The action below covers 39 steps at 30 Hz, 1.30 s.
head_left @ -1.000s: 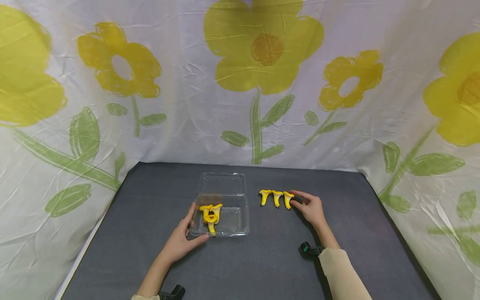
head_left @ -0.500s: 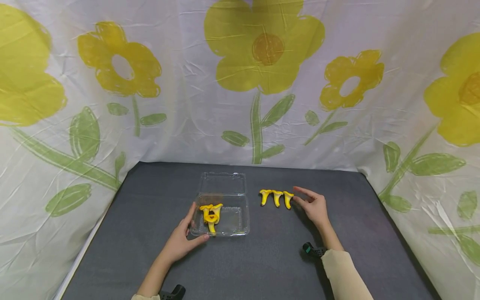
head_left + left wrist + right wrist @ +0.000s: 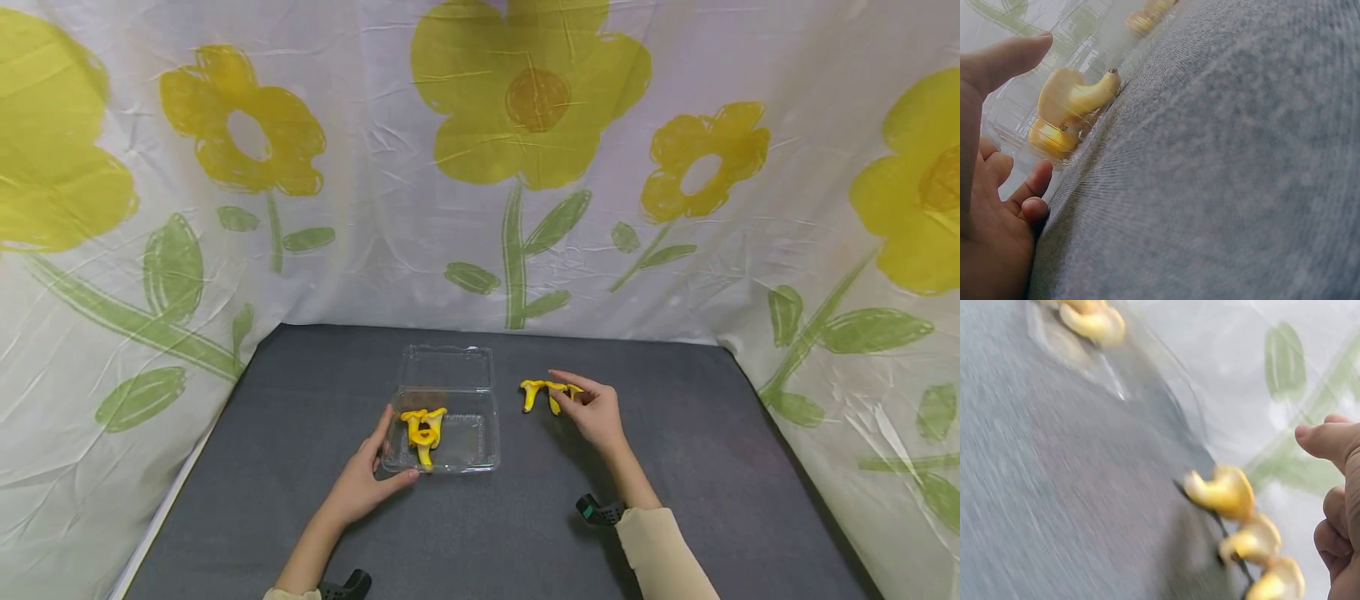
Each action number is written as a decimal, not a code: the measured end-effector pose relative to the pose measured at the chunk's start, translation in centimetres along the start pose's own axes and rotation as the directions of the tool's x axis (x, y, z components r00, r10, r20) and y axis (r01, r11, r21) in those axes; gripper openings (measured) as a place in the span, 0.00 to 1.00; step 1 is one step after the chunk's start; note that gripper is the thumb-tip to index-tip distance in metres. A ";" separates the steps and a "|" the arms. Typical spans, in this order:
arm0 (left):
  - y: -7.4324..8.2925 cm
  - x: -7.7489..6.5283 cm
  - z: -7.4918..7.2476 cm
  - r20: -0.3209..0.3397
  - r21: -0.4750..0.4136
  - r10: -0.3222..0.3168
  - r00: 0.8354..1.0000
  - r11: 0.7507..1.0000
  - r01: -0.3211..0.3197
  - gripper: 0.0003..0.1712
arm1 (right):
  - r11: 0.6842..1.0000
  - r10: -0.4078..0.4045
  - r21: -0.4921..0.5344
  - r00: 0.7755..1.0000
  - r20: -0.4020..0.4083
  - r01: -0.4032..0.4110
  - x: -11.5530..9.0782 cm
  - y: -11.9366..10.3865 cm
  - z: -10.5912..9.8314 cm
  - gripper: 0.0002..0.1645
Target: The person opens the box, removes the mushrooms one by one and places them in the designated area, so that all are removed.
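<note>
My left hand [image 3: 358, 490] rests at the near left corner of a clear plastic clamshell container [image 3: 480, 454]. Its fingers lie along the left wall, and its straight thumb reaches the front edge. Three yellow chanterelle-like mushrooms [image 3: 424, 440] lie clustered in the container's left half. To the right, three matching mushrooms stand in a row on the cloth: a left one [image 3: 529, 395], a middle one and a right one. My right hand [image 3: 598, 417] hovers over this row, thumb and index finger apart with nothing between them, partly covering the middle and right mushrooms. In the right wrist view the row's mushrooms [image 3: 1229, 492] appear blurred.
The container's lid [image 3: 447, 367] is folded back, away from me. Dark grey cloth [image 3: 487, 533] covers the table. A white curtain with printed yellow flowers [image 3: 360, 275] hangs behind and along both sides. Black wrist cameras [image 3: 597, 510] are strapped on both arms.
My right hand moves slightly right, away from the rightmost mushroom, then swings left over the row. The left hand, container and mushrooms keep their places.
</note>
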<state>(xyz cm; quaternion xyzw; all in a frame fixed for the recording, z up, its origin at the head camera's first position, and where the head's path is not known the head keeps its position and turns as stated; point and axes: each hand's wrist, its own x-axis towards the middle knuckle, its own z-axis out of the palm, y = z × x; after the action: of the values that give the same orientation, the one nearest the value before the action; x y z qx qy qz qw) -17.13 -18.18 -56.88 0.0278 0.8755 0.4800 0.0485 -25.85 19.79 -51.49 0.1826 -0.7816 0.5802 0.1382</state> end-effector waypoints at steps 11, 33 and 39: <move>-0.1 0.1 0.0 -0.006 -0.002 0.010 1.000 1.000 -0.010 0.68 | 0.997 -0.070 0.037 0.995 0.077 0.068 0.5 0.2 5.7 0.20; -0.2 0.2 0.1 0.002 -0.005 0.012 1.000 1.000 -0.012 0.66 | 0.990 0.066 -0.140 0.944 0.323 -0.021 0.3 -2.9 13.7 0.14; -0.2 0.1 0.0 0.002 -0.015 0.015 1.000 1.000 -0.015 0.66 | 0.957 0.046 -0.288 0.954 0.295 0.042 -0.3 -2.7 14.5 0.14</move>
<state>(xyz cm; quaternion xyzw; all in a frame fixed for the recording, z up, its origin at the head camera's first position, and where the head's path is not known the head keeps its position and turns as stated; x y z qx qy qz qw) -17.23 -18.22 -57.04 0.0344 0.8715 0.4870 0.0462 -24.48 5.21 -53.46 0.2449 -0.8703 0.4250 0.0433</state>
